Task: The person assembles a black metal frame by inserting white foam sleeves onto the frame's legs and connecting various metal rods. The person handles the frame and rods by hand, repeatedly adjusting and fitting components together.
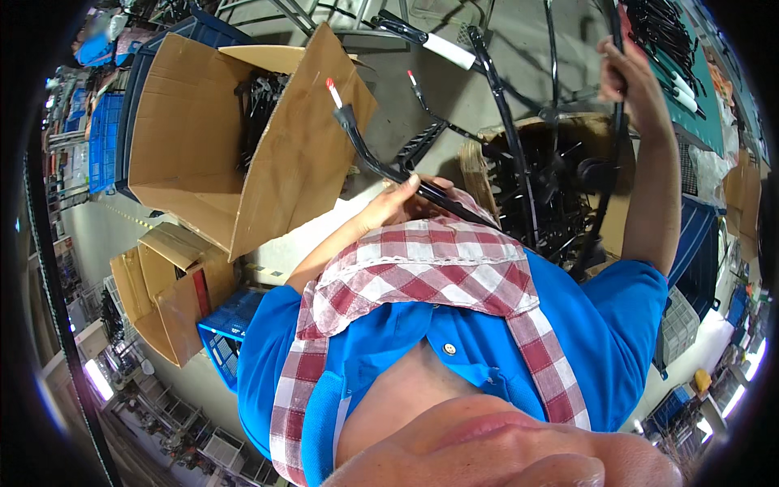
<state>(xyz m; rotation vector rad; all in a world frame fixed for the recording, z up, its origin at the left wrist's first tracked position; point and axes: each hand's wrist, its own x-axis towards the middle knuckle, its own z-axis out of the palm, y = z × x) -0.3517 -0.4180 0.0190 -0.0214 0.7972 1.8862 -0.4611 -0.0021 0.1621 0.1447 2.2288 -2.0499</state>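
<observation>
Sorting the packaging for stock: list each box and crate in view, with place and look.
Large cardboard box: upper left, brown, flaps open, black parts inside.
Small cardboard boxes: lower left, brown, open.
Cardboard box: ahead, right of centre, brown, full of black metal parts.
Blue plastic crate: beside the small boxes, latticed.

Left hand point(402, 199) grips a bent metal rod point(381, 166) just above the apron bib point(422, 268). Open cardboard box point(235, 138) sits left of that hand, metal parts inside. Smaller carton point(174, 288) lies below-left. Right hand point(633, 81) is raised far right, on a thin rod point(618, 130). Parts box point(552, 187) sits between hands.
</observation>
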